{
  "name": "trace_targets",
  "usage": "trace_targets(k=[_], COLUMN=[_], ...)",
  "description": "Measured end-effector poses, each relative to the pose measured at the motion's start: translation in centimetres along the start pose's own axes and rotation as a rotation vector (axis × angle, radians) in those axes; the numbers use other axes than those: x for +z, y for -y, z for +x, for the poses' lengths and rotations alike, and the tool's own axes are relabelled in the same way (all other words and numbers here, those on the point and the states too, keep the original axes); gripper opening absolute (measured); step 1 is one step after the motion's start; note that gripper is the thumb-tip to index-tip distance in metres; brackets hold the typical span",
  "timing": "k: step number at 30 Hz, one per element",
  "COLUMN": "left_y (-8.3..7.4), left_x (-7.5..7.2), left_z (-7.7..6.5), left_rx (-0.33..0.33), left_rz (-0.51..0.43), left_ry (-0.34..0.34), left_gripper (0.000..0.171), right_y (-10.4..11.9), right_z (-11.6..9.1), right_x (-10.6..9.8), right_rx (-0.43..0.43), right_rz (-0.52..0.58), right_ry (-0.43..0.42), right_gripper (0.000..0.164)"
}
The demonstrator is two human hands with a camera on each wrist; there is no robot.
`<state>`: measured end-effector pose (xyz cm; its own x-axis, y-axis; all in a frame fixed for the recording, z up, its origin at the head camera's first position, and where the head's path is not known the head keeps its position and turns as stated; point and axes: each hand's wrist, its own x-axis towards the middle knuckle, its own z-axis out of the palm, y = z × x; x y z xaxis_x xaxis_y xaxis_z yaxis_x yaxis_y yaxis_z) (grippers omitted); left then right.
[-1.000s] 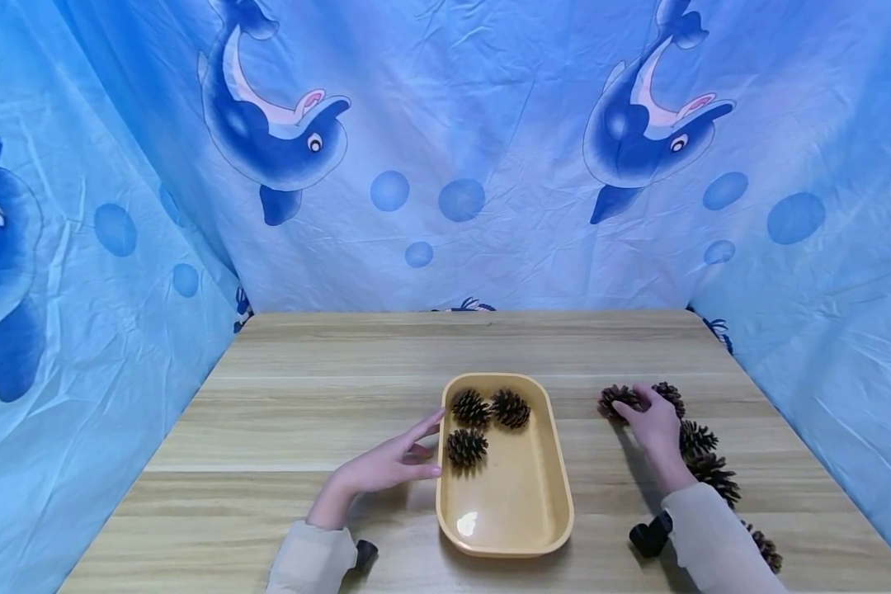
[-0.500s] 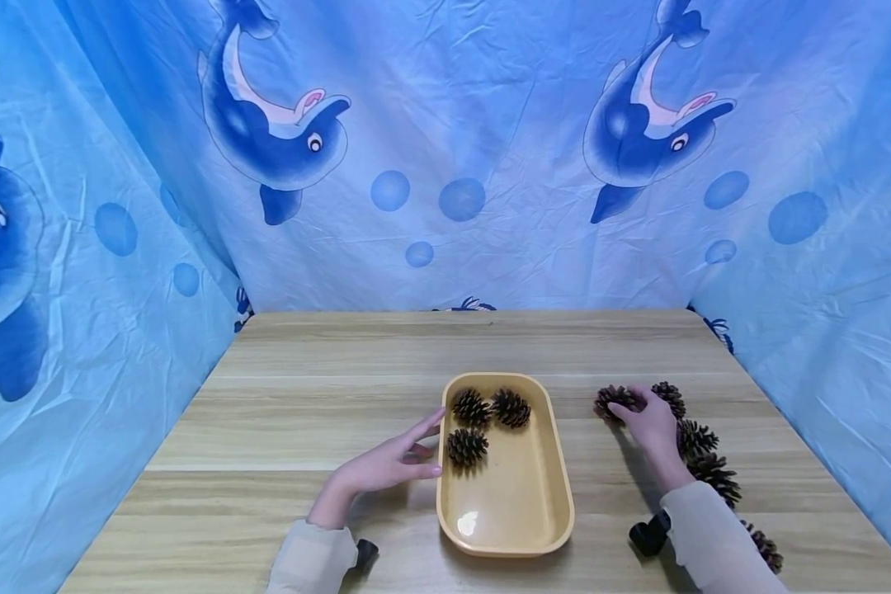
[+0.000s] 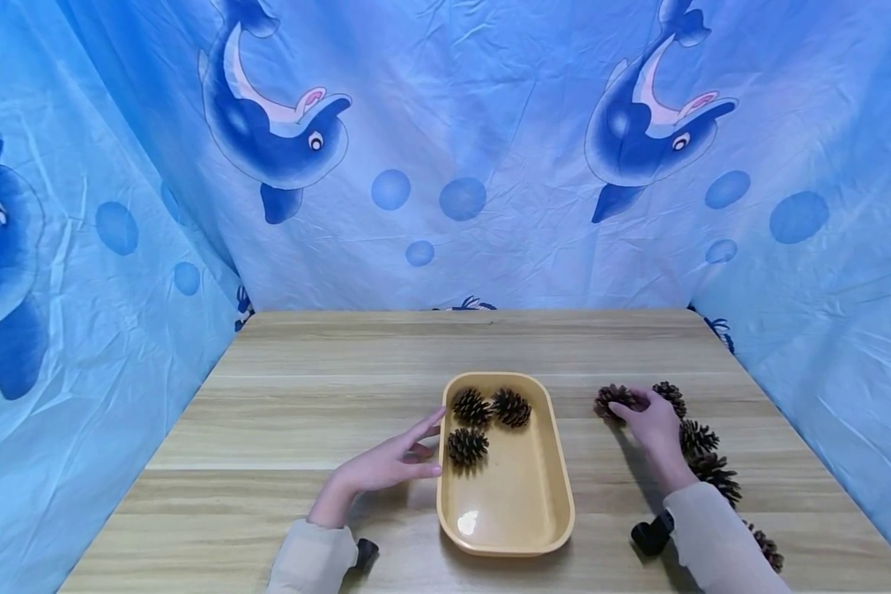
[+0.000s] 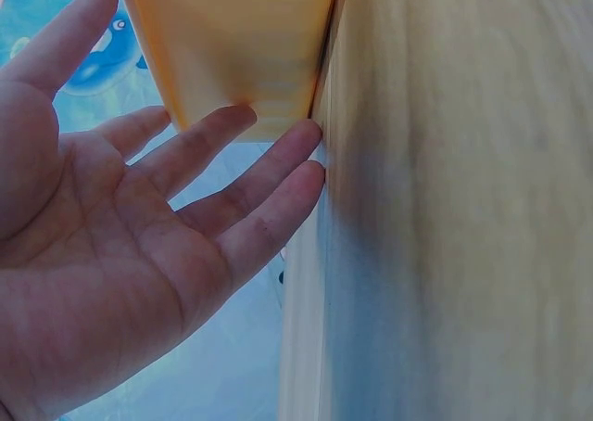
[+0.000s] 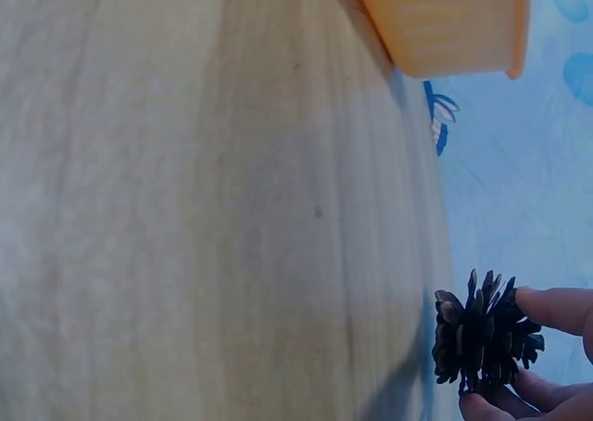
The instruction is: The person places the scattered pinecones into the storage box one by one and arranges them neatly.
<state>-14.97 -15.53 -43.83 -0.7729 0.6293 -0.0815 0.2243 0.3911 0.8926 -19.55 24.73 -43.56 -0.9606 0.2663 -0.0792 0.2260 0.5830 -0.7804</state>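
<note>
Currently, right hand (image 3: 655, 425) pinches pinecone (image 3: 612, 400), right of frame; left hand (image 3: 382, 464), fingers spread, touches tray (image 3: 516, 499), lower centre.

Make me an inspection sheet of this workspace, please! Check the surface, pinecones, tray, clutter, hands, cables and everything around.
Surface: table with wood grain.
Job's things: three pinecones in the yellow tray; four loose pinecones show on the table's right side.
Clutter: nothing seen.
Hands: left hand touching the tray's left side; right hand pinching another pinecone.
Cables: nothing seen.
Surroundings: blue backdrop printed with dolphins.
</note>
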Motion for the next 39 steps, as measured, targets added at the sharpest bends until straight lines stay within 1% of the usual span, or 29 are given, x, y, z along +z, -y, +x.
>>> trace_targets(k=[4, 8, 11, 15, 24, 32, 39], left_y=[0.0, 0.0, 0.0, 0.0, -0.1, 0.0, 0.0], left_x=[0.0, 0.0, 0.0, 0.0, 0.0, 0.1, 0.0], left_z=[0.0, -0.1, -0.1, -0.1, -0.1, -0.1, 0.0], left_rx=[-0.004, -0.005, -0.004, 0.002, -0.001, 0.002, 0.004], left_rz=[0.002, 0.0, -0.001, 0.001, -0.004, 0.002, 0.0], left_ry=[-0.002, 0.0, 0.001, 0.0, 0.0, 0.001, 0.001], left_gripper=[0.087, 0.087, 0.087, 0.087, 0.087, 0.087, 0.087], right_y=[0.1, 0.8, 1.5, 2.6, 5.2, 7.0, 8.0], right_z=[-0.1, -0.6, -1.1, -2.0, -4.3, -6.3, -7.7], right_x=[-0.2, -0.6, -1.0, -1.5, -2.0, -2.0, -1.6], right_rx=[0.001, -0.006, -0.027, -0.062, -0.102, -0.166, -0.215], right_rz=[0.024, 0.053, 0.044, 0.034, 0.135, 0.181, 0.196], right_ry=[0.006, 0.022, 0.044, 0.063, 0.131, 0.139, 0.219], right_gripper=[0.062, 0.067, 0.072, 0.074, 0.079, 0.074, 0.071])
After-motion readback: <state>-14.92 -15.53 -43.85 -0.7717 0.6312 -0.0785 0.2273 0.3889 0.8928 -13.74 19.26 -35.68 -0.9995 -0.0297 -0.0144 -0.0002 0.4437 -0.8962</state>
